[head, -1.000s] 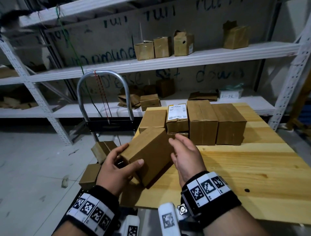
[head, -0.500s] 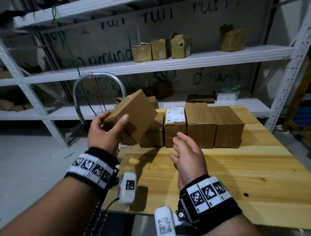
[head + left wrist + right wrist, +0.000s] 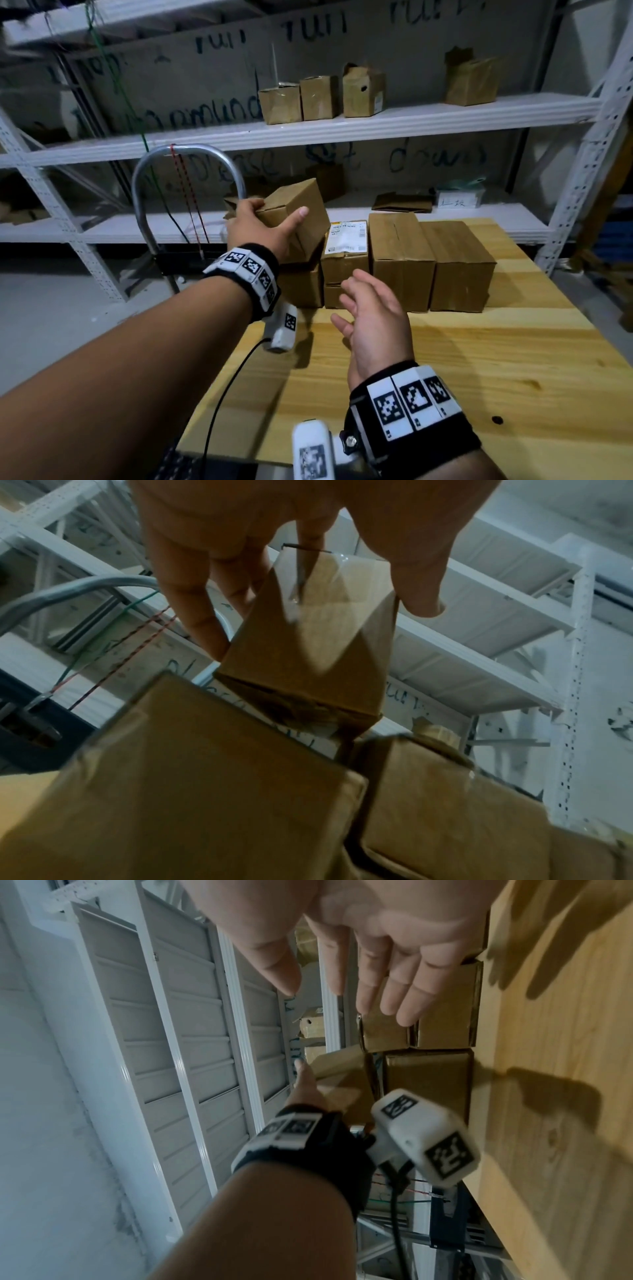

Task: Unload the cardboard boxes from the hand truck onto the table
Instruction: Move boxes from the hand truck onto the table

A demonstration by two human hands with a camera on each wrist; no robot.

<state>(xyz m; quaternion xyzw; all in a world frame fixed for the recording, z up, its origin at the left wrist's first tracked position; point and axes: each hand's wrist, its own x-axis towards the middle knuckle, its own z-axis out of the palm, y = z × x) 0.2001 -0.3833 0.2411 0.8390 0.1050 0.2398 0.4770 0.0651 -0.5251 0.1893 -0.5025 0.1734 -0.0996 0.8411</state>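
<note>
pale wood table [image 3: 479, 359] in a storeroom, white shelves [image 3: 376, 126] behind with scattered cartons, hand truck [image 3: 186, 154] handle at the table's left edge. plain brown box [image 3: 298, 212], tilted, gripped by left hand [image 3: 255, 226] over a row of boxes [image 3: 400, 260] on the table. right hand [image 3: 373, 315] spread loose, holding nothing.

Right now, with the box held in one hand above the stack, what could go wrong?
1. Only the left hand holds the tilted cardboard box, with the grip on its near end; it may slip or twist, since the right hand is open and away from it.
2. It hangs over the leftmost box at the edge of the table; set down crooked, it could slide off toward the hand truck.
</note>
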